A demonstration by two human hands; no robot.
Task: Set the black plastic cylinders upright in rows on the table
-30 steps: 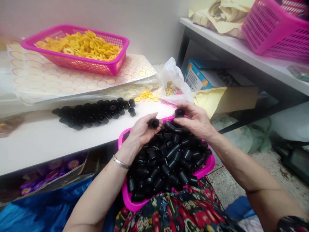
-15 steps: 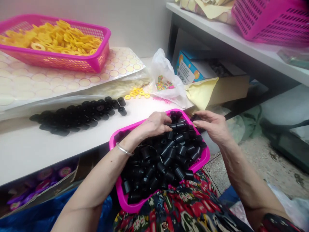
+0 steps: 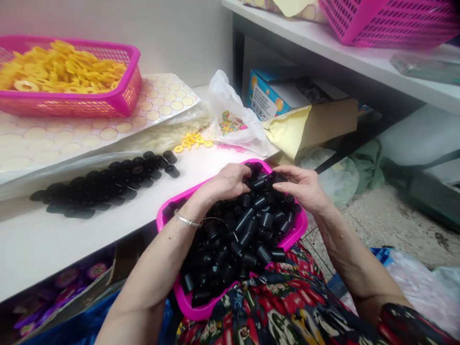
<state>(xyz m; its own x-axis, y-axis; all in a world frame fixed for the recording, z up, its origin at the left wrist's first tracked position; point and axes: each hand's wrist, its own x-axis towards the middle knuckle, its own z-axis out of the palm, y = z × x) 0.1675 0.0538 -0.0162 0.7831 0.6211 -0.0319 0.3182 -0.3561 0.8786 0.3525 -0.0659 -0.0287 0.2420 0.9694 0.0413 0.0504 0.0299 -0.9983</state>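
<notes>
A pink plastic basket (image 3: 302, 231) rests tilted on my lap, heaped with short black plastic cylinders (image 3: 247, 235). Over its far side, my left hand (image 3: 228, 182) reaches in with curled fingers closed at a black cylinder; its fingertips are partly hidden among the pieces. Facing it, my right hand (image 3: 302, 187) pinches a black cylinder (image 3: 277, 177) between thumb and fingers at the far right of the pile. On the white table (image 3: 118, 225) to the left, many more black cylinders (image 3: 104, 184) stand packed together in rows.
A pink basket (image 3: 122, 106) of yellow rings sits on sheets printed with circles. Loose yellow rings (image 3: 192, 140) and a plastic bag (image 3: 224, 91) with colourful beads lie nearby. Under the shelf (image 3: 287, 36) stands an open cardboard box (image 3: 334, 120); another pink basket (image 3: 381, 24) is above.
My right hand has brought its black cylinder inward from the basket's right rim, over the pile. My left hand stays at the far side of the basket. The view has shifted slightly right.
</notes>
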